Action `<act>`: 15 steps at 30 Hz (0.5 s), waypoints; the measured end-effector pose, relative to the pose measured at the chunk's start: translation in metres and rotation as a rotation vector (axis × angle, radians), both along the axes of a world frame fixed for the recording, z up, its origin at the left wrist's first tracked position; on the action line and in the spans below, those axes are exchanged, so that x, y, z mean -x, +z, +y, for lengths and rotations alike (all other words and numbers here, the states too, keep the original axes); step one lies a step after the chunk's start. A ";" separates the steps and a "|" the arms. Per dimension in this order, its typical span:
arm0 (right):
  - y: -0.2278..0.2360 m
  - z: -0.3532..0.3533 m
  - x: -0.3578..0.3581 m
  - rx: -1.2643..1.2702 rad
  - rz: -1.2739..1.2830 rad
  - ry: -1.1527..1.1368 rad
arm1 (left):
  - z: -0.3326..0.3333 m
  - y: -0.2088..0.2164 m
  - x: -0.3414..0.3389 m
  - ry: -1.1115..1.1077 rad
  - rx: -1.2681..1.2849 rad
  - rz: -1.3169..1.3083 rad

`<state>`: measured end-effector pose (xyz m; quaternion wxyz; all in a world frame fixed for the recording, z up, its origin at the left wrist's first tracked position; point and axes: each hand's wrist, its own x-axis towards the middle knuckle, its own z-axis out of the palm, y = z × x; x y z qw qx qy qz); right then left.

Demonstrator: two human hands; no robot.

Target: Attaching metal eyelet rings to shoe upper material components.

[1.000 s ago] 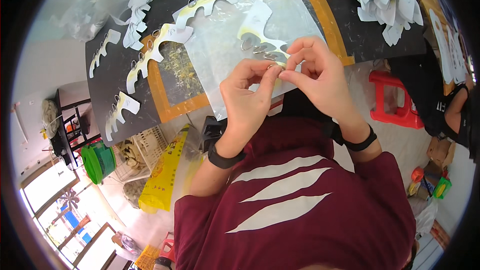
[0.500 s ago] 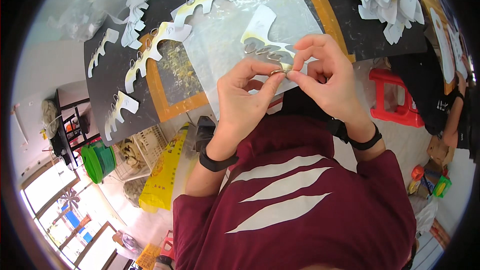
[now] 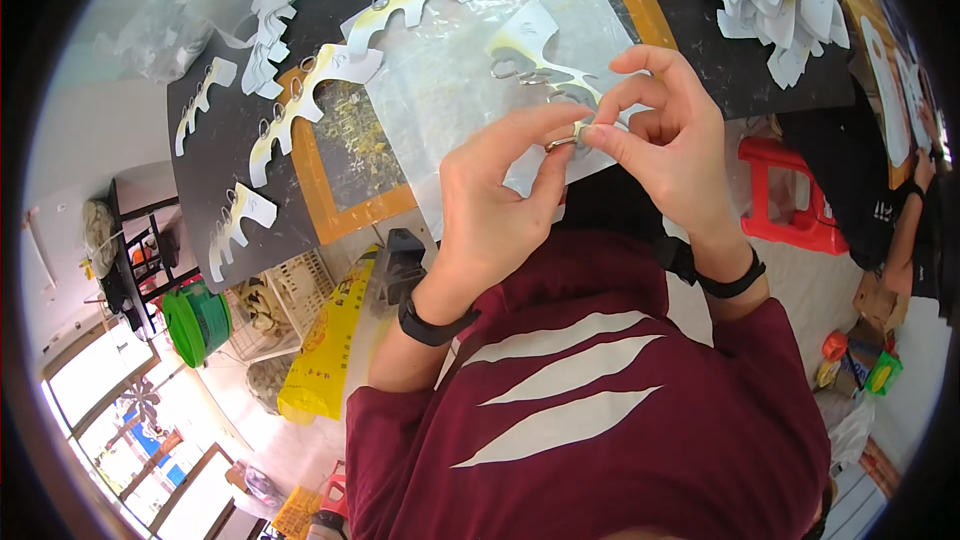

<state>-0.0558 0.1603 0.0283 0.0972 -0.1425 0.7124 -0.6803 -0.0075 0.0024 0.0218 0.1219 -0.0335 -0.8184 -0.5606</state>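
Over the plastic sheet, my right hand [image 3: 668, 135] pinches the near tip of a white scalloped strip [image 3: 525, 32] between thumb and forefinger, its other fingers curled. The strip has yellowish edges and several metal rings along its notched side, and its far end rests on the sheet. My left hand [image 3: 492, 190] holds a metal ring [image 3: 562, 142] between thumb and forefinger, right at the pinched tip. Whether this ring is hooked onto the strip is partly hidden by the fingers.
More ringed strips [image 3: 315, 90] lie on the black tabletop [image 3: 225, 120]. A clear plastic sheet [image 3: 420, 110] covers its middle, beside brown tape [image 3: 660, 35]. White pieces [image 3: 785, 10] are piled far right. A red stool [image 3: 795, 205] and another person's arm [image 3: 905, 240] are at right.
The strip has turned slightly, its far end shifting right. My left forefinger has lifted away from the thumb, showing more of the ring. Both hands stay near the same spot.
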 end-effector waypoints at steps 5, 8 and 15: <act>0.004 0.001 0.006 -0.002 -0.034 0.007 | -0.003 -0.006 0.003 -0.045 0.165 0.183; 0.006 -0.001 0.007 -0.008 -0.065 0.016 | 0.002 -0.016 0.002 -0.014 0.001 0.173; 0.003 -0.006 0.005 0.019 -0.061 -0.015 | 0.011 -0.022 0.000 0.111 -0.160 0.163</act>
